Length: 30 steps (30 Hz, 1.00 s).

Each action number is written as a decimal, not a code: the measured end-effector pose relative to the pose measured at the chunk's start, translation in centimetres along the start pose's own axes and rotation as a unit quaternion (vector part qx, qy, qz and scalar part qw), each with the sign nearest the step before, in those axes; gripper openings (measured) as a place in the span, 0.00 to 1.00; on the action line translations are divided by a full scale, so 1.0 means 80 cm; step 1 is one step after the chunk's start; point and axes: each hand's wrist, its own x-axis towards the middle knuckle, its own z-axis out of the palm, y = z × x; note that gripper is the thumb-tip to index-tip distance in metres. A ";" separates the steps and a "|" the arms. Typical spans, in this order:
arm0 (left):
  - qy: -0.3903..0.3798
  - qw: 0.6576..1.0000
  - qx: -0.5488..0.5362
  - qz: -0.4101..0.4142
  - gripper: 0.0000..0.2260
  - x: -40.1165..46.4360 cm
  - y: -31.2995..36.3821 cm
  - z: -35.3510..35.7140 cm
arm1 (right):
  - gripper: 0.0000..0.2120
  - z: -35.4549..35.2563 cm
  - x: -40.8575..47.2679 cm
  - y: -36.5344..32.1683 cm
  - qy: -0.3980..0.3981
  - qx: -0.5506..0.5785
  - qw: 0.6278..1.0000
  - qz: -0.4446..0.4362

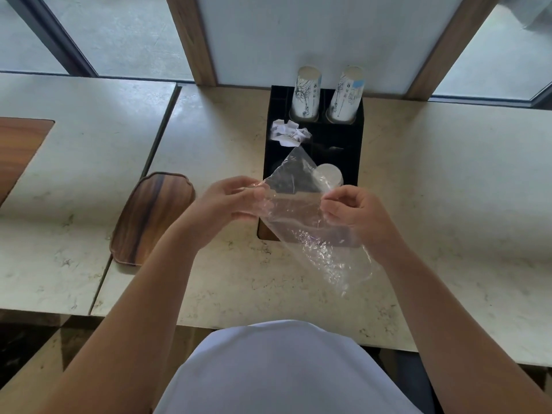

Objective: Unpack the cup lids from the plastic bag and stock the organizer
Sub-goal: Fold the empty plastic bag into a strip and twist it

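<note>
A white garment fills the bottom of the view at six o'clock, nearest the camera, and two bare forearms are extended from it towards the counter. A clear plastic bag is held between the hands above the near end of the black organizer. One edge of the film is pinched by the left hand, at about nine o'clock of the bag, with the fingers curled; the opposite edge is pinched by the right hand, at about three o'clock, the fingers likewise closed on the film. The bag appears flat and empty, its crumpled lower end hanging towards five o'clock.

A stack of translucent cup lids is seen through the film, seated in a front compartment of the organizer at about one o'clock of the bag. The unpacking is therefore judged to be done or nearly so, and the step in hand to be the flattening or folding of the emptied bag. Next, the bag would need to be gathered and set aside, clear of the organizer.

Two stacks of paper cups are stood inverted at twelve o'clock in the rear holes, with crumpled white paper in front of them. Blue line drawings and small print are carried on the cups, but no word can be read. A wooden tray lies at nine o'clock.
</note>
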 end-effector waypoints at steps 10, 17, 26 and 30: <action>0.159 0.980 -0.107 -0.051 0.09 0.063 -0.063 0.019 | 0.05 0.007 0.004 0.087 0.042 -0.051 0.996 0.054; 0.089 0.976 -0.055 -0.189 0.22 0.084 -0.122 0.047 | 0.03 0.009 0.003 0.145 0.087 0.040 0.982 0.163; 0.185 0.944 -0.006 -0.274 0.06 0.071 -0.198 0.071 | 0.03 0.012 0.000 0.195 0.103 0.039 0.958 0.266; 0.181 0.936 0.052 -0.296 0.07 0.080 -0.212 0.074 | 0.06 0.011 0.008 0.210 0.081 -0.088 0.957 0.265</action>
